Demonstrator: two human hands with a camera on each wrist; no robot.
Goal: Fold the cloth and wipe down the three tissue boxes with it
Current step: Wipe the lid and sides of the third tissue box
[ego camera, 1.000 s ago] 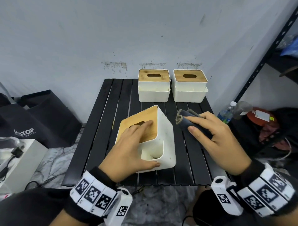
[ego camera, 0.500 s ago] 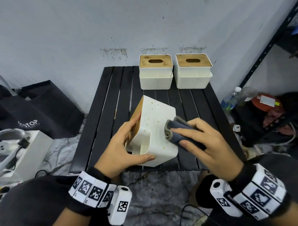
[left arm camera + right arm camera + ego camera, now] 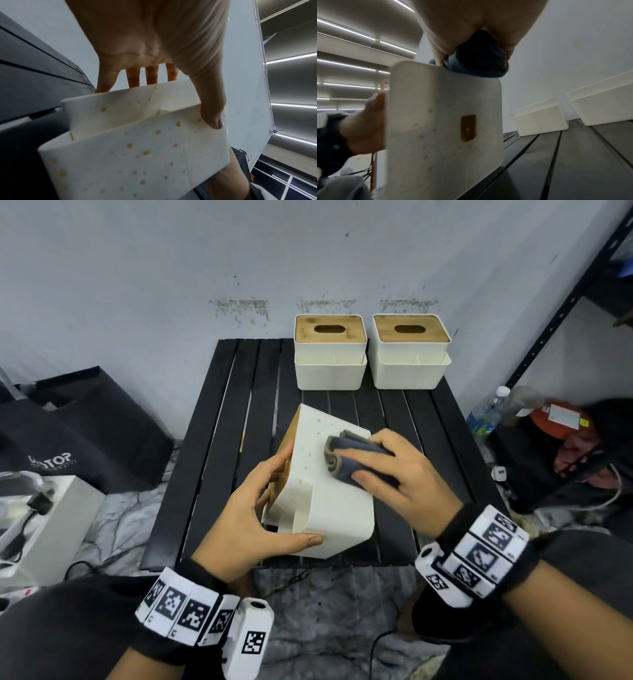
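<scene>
White plastic, speckled with yellowish spots, fills the near middle of the bench (image 3: 219,440): the tissue box (image 3: 329,508) is tipped on its side, its wooden lid facing nine o'clock and its long axis running from six toward twelve. My left hand (image 3: 253,515) grips it, thumb curled over the near corner, fingers (image 3: 133,77) spread flat against the lid side. My right hand (image 3: 404,474) pinches the folded dark cloth (image 3: 356,460) and presses it on the upturned face at about one o'clock. Farther off, at twelve o'clock against the wall, two other tissue boxes (image 3: 330,352) (image 3: 411,352) stand upright side by side, lid slots up.
</scene>
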